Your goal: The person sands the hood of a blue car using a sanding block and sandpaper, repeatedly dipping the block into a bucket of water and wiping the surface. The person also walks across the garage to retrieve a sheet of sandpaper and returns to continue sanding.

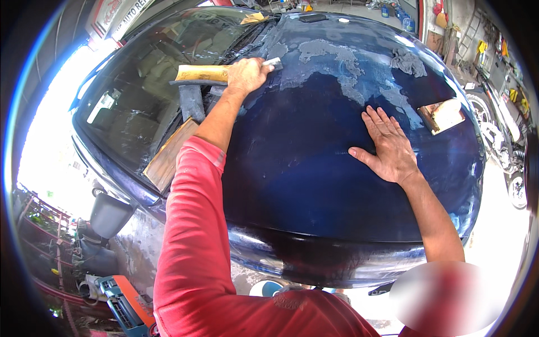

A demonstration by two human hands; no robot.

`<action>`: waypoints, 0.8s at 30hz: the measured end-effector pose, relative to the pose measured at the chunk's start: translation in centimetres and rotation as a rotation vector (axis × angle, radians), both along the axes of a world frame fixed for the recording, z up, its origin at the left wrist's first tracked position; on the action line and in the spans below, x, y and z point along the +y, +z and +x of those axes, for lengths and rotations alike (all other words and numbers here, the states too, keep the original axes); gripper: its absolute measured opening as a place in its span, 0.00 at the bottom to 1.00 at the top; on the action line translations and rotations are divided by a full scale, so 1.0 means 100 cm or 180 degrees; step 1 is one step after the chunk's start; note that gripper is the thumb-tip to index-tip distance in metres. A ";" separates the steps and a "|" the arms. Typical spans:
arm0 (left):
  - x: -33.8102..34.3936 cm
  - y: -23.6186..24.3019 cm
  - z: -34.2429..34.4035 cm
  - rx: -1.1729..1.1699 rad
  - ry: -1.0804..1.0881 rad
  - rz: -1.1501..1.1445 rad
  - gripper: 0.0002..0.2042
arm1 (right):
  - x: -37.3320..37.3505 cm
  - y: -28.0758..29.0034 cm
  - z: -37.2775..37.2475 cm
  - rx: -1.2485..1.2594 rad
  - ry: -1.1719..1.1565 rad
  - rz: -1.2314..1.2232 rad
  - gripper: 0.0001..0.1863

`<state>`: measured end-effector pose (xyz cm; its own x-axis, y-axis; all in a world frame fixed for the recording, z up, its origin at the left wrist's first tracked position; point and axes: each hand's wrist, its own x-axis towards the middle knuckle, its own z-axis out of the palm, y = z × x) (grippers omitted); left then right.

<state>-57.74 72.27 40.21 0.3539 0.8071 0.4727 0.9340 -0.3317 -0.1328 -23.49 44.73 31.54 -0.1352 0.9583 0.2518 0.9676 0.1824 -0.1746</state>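
A dark blue car hood (314, 185) lies under my hands, with dull grey patches (331, 53) toward its far side. My left hand (247, 76) is closed at the hood's windshield edge. A small white-and-grey piece (274, 63) sticks out past its fingers; its kind is unclear. Against that hand's other side lies a yellow, curved sheet-like strip (202, 73); whether it joins the piece is hidden. My right hand (390, 149) rests flat on the hood, fingers stretched and thumb apart. Beyond it are a crumpled grey cloth (408, 62) and a tan block with dark sides (442, 116).
By the windshield (140, 90) lie a wooden board (171, 154) and a dark grey strip (192, 103). The side mirror (111, 215) juts out at left. An orange-and-grey case (132, 306) and a bucket (265, 288) stand below. A two-wheeler (497, 135) is parked at right.
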 end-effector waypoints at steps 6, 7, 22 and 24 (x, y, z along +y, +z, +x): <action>0.011 -0.009 0.029 0.0391 0.0094 0.0150 0.19 | 0.004 -0.003 0.004 -0.0114 0.0026 -0.0005 0.61; 0.006 -0.009 0.031 0.0327 -0.0024 0.0374 0.19 | 0.003 -0.003 0.003 -0.0117 0.0035 -0.0035 0.61; 0.053 0.002 0.127 0.0318 -0.0544 0.0219 0.20 | 0.003 -0.006 0.010 -0.0042 0.0183 -0.0092 0.62; 0.053 0.006 0.125 0.0393 -0.0420 -0.0022 0.21 | 0.001 -0.008 0.011 -0.0031 0.0219 -0.0072 0.62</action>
